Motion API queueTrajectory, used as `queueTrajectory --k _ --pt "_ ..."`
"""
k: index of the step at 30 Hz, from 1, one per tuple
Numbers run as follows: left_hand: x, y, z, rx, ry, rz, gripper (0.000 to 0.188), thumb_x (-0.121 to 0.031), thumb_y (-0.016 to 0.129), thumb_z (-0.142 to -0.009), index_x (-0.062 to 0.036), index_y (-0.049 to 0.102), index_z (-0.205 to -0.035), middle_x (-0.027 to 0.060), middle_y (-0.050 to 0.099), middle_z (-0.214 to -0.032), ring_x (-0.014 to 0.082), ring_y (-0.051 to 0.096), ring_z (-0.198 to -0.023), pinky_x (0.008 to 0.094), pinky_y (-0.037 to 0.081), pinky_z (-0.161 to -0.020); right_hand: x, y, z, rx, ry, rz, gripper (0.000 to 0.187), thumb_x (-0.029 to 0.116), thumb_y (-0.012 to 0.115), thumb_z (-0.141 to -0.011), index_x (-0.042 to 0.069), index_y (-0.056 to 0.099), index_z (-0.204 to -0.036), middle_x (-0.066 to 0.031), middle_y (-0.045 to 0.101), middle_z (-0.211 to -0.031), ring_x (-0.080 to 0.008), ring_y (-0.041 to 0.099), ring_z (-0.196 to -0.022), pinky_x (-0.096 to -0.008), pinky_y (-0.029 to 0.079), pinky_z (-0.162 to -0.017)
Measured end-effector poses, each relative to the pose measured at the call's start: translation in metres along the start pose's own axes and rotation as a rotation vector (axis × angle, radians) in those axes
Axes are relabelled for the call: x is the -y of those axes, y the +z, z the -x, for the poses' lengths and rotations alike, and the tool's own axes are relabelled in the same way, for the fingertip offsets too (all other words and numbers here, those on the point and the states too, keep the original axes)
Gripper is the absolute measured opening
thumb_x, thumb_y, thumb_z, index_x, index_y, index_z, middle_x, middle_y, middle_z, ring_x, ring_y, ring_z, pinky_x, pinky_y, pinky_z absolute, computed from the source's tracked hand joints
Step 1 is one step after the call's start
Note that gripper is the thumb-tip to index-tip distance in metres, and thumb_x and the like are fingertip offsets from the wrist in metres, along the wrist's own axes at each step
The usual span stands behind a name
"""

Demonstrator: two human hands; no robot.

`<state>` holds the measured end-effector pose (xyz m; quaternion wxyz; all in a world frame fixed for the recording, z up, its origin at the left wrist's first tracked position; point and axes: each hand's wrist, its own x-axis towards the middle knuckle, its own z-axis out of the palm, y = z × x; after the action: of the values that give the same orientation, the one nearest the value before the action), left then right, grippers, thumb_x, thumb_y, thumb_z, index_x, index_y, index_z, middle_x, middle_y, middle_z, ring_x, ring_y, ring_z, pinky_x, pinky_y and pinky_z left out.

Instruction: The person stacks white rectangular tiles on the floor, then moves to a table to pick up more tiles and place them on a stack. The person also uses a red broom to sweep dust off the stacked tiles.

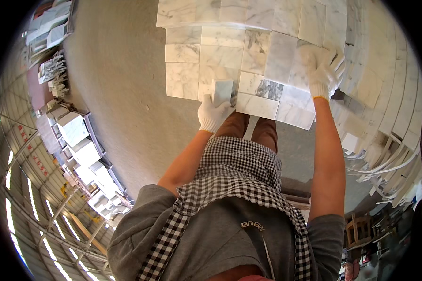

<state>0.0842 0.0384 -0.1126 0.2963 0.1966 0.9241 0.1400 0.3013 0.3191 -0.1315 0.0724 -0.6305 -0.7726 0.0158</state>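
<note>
My left hand [212,115], in a white knitted glove, closes around a small pale marble tile [223,90] at the near edge of the laid tiles, with its thumb on the tile's side. My right hand [324,72], gloved the same way, lies with fingers stretched out on the right side of the tile surface, close to its edge. Beneath both hands spreads a layer of white marble tiles [220,56] with grey veins, set edge to edge. One tile with dark veining [268,89] sits near the front. What the left fingertips touch underneath is hidden.
Long stacks of pale stone strips [384,70] stand close on the right, with loose white straps [384,159] below them. Grey concrete floor [112,93] stretches to the left. Farther left are stone slabs and pallets [77,131]. A wooden chair-like frame [358,229] is at lower right.
</note>
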Motion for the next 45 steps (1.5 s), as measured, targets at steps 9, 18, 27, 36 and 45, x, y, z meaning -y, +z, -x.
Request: queueTrajectory --k 9,18,27,36,45 --pt "-0.045 0.022 -0.051 0.202 0.079 0.63 0.05 -0.023 0.084 -0.073 0.0036 0.059 -0.107 0.0154 0.071 -0.095 0.0223 0.069 -0.083 0.0352 0.056 -0.071 -0.004 0.005 -0.002 0.109 0.046 0.038 0.082 0.056 0.061 -0.086 0.006 0.033 -0.144 -0.0199 0.031 -0.148 -0.0392 0.034 -0.135 -0.0503 0.037 -0.107" --pt "-0.121 0.049 -0.112 0.416 0.187 0.512 0.052 -0.023 0.085 -0.074 0.0062 0.055 -0.105 0.0143 0.067 -0.094 0.0181 0.065 -0.085 0.0324 0.054 -0.071 -0.002 0.009 0.0 0.081 0.055 0.061 0.082 0.054 0.062 -0.086 0.005 0.033 -0.144 -0.0164 0.031 -0.148 -0.0374 0.035 -0.134 -0.0501 0.039 -0.105" --pt "-0.127 0.052 -0.138 0.322 0.442 -0.222 0.07 -0.053 0.073 -0.081 0.0109 0.054 -0.1 0.0288 0.066 -0.092 0.0364 0.067 -0.083 0.0435 0.053 -0.072 0.001 -0.002 -0.005 0.063 0.048 0.031 0.078 0.05 0.065 -0.085 0.005 0.035 -0.141 -0.0138 0.034 -0.146 -0.0379 0.039 -0.129 -0.0498 0.041 -0.102" --pt "-0.119 0.038 -0.102 0.141 0.32 0.003 0.069 -0.041 0.073 -0.08 0.0059 0.049 -0.124 0.0286 0.068 -0.099 0.0416 0.067 -0.093 0.048 0.052 -0.081 0.0 -0.002 -0.006 0.039 0.023 -0.004 0.078 0.048 0.067 -0.083 0.003 0.038 -0.139 -0.0145 0.036 -0.144 -0.0382 0.04 -0.128 -0.0502 0.042 -0.1" --pt "-0.055 0.063 -0.085 0.184 0.483 -0.104 0.064 -0.021 0.072 -0.081 -0.0009 0.042 -0.134 0.026 0.066 -0.095 0.0414 0.065 -0.087 0.0479 0.051 -0.071 0.002 -0.007 -0.007 0.061 0.017 -0.028 0.079 0.049 0.066 -0.083 0.003 0.037 -0.139 -0.0136 0.037 -0.143 -0.0379 0.041 -0.126 -0.0491 0.042 -0.1"
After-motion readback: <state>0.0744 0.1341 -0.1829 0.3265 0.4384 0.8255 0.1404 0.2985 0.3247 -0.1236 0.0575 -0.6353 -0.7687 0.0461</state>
